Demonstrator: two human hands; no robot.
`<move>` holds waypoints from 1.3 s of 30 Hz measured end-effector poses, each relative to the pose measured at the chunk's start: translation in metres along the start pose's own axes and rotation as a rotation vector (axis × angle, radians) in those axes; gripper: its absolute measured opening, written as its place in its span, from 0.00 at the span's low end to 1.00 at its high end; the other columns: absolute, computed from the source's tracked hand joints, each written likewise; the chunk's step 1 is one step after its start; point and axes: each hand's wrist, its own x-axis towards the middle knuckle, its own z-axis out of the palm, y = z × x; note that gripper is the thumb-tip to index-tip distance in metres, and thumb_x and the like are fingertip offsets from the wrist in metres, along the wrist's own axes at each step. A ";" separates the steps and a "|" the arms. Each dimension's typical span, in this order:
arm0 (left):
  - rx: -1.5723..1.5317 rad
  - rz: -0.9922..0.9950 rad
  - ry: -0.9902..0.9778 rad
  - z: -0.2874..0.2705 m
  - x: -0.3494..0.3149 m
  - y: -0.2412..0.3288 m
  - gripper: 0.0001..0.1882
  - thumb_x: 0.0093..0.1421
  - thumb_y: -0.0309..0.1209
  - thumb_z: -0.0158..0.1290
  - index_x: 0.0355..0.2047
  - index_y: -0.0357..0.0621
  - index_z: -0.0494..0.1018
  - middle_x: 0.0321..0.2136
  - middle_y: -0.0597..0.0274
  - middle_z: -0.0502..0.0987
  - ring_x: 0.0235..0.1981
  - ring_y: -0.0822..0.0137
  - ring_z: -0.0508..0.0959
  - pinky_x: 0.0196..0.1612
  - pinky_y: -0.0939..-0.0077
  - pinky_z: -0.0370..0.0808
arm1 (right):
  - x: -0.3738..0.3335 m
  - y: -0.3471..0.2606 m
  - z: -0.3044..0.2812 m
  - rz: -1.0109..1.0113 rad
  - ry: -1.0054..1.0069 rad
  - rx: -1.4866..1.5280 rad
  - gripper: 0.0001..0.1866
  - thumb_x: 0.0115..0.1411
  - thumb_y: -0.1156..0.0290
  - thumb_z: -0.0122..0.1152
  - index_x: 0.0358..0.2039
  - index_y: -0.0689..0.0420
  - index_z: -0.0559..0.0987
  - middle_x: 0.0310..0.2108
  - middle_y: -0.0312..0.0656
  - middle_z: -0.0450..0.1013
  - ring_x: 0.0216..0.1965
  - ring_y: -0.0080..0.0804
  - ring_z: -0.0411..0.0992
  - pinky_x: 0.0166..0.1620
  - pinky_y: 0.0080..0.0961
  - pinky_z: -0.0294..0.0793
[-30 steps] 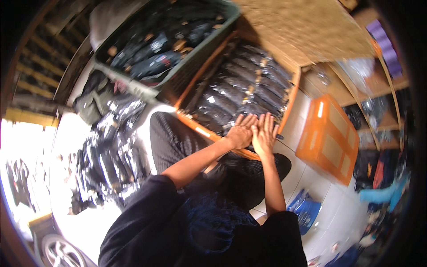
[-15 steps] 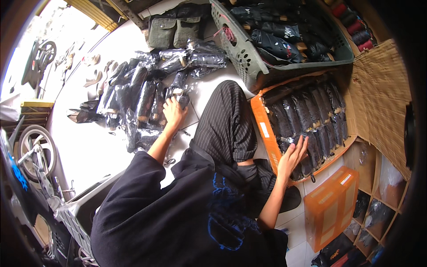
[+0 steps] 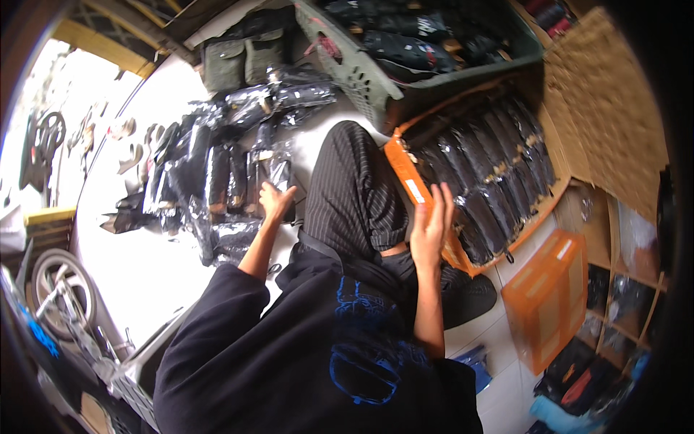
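Note:
On the floor at left lies a pile of dark folding umbrellas (image 3: 217, 173) in clear plastic sleeves. My left hand (image 3: 275, 202) rests over the lower end of one wrapped umbrella (image 3: 280, 172) at the pile's right side, thumb and fingers spread apart. Its grip underneath is partly hidden. My right hand (image 3: 430, 231) is raised beside the near left edge of an orange-sided carton (image 3: 408, 181), fingers stretched up and holding nothing. Inside that carton, similar wrapped umbrellas (image 3: 481, 210) lie side by side in two rows.
Behind the carton stands a grey-green plastic basket (image 3: 369, 90) full of umbrellas. A closed orange-taped box (image 3: 546, 300) sits at right, before compartment shelves (image 3: 625, 296). A grey bag (image 3: 242, 61) lies at the back; a bicycle wheel (image 3: 63, 293) is at far left.
My right hand has moved left, from over the umbrellas in the carton to its near edge. My left hand has shifted slightly down and its thumb now points outward. The view has turned.

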 end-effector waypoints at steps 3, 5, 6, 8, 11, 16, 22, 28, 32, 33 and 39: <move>-0.253 -0.092 -0.184 -0.036 -0.011 0.031 0.43 0.45 0.46 0.63 0.50 0.23 0.58 0.41 0.31 0.74 0.40 0.45 0.79 0.44 0.59 0.77 | -0.005 -0.005 0.009 -0.099 -0.099 0.144 0.25 0.60 0.65 0.59 0.55 0.62 0.70 0.58 0.49 0.64 0.61 0.49 0.60 0.64 0.44 0.55; -0.403 -0.147 -0.263 -0.064 -0.032 0.070 0.41 0.46 0.44 0.62 0.49 0.24 0.58 0.39 0.35 0.74 0.36 0.52 0.80 0.36 0.63 0.79 | -0.010 -0.020 0.016 -0.087 -0.212 0.265 0.31 0.53 0.67 0.67 0.55 0.63 0.69 0.57 0.51 0.65 0.59 0.50 0.63 0.63 0.44 0.58; -0.526 -0.093 -0.291 -0.080 -0.046 0.090 0.39 0.48 0.42 0.62 0.48 0.25 0.58 0.37 0.39 0.74 0.31 0.58 0.80 0.30 0.68 0.78 | -0.014 -0.029 0.019 -0.166 -0.272 0.247 0.35 0.51 0.66 0.70 0.58 0.63 0.67 0.59 0.52 0.63 0.61 0.51 0.61 0.63 0.43 0.58; -0.607 -0.071 -0.391 -0.103 -0.070 0.124 0.36 0.48 0.39 0.63 0.49 0.28 0.58 0.36 0.43 0.74 0.27 0.59 0.79 0.29 0.70 0.78 | -0.019 -0.049 0.027 -0.198 -0.434 0.355 0.44 0.48 0.65 0.73 0.62 0.62 0.61 0.62 0.55 0.58 0.64 0.52 0.56 0.65 0.40 0.56; -0.763 -0.018 -0.510 -0.114 -0.111 0.166 0.37 0.49 0.39 0.65 0.50 0.31 0.58 0.38 0.46 0.74 0.31 0.60 0.78 0.32 0.70 0.78 | -0.023 -0.066 0.041 -0.228 -0.467 0.530 0.58 0.41 0.65 0.77 0.68 0.58 0.50 0.66 0.54 0.53 0.63 0.50 0.60 0.62 0.36 0.63; -1.012 -0.067 -0.569 -0.092 -0.145 0.182 0.31 0.56 0.44 0.60 0.52 0.39 0.63 0.42 0.54 0.73 0.43 0.62 0.74 0.46 0.68 0.72 | -0.019 -0.051 0.028 -0.068 -0.331 0.716 0.53 0.39 0.68 0.79 0.65 0.61 0.60 0.64 0.53 0.58 0.64 0.46 0.59 0.62 0.34 0.61; -1.315 0.102 -0.733 -0.103 -0.167 0.220 0.29 0.61 0.39 0.58 0.55 0.34 0.61 0.47 0.54 0.73 0.46 0.66 0.75 0.48 0.72 0.73 | -0.020 -0.024 0.005 0.086 -0.279 1.139 0.47 0.42 0.63 0.77 0.61 0.65 0.63 0.58 0.44 0.63 0.57 0.31 0.65 0.60 0.28 0.65; -1.135 0.203 -0.847 -0.101 -0.211 0.240 0.20 0.61 0.32 0.58 0.50 0.37 0.67 0.40 0.60 0.77 0.40 0.71 0.77 0.44 0.75 0.75 | -0.021 -0.027 -0.004 0.148 -0.029 1.176 0.42 0.44 0.68 0.77 0.57 0.66 0.66 0.51 0.41 0.67 0.54 0.30 0.68 0.55 0.27 0.71; -1.115 0.279 -0.917 -0.080 -0.234 0.234 0.18 0.62 0.30 0.56 0.50 0.39 0.66 0.40 0.65 0.75 0.37 0.76 0.74 0.37 0.82 0.71 | -0.023 -0.015 -0.017 0.223 0.023 0.932 0.35 0.46 0.74 0.75 0.53 0.66 0.68 0.49 0.43 0.69 0.51 0.30 0.69 0.49 0.27 0.73; -1.092 0.300 -0.925 -0.077 -0.237 0.232 0.18 0.62 0.31 0.56 0.51 0.40 0.67 0.40 0.66 0.75 0.39 0.77 0.73 0.38 0.82 0.70 | -0.024 -0.007 -0.019 0.200 0.028 0.808 0.33 0.46 0.75 0.75 0.51 0.66 0.68 0.48 0.43 0.69 0.50 0.30 0.70 0.48 0.28 0.74; -1.009 0.439 -1.016 -0.066 -0.249 0.235 0.27 0.64 0.28 0.54 0.58 0.38 0.54 0.46 0.59 0.68 0.48 0.69 0.69 0.51 0.73 0.69 | -0.033 -0.004 -0.049 0.160 0.016 1.144 0.41 0.50 0.62 0.74 0.58 0.60 0.59 0.54 0.47 0.63 0.58 0.33 0.61 0.59 0.32 0.61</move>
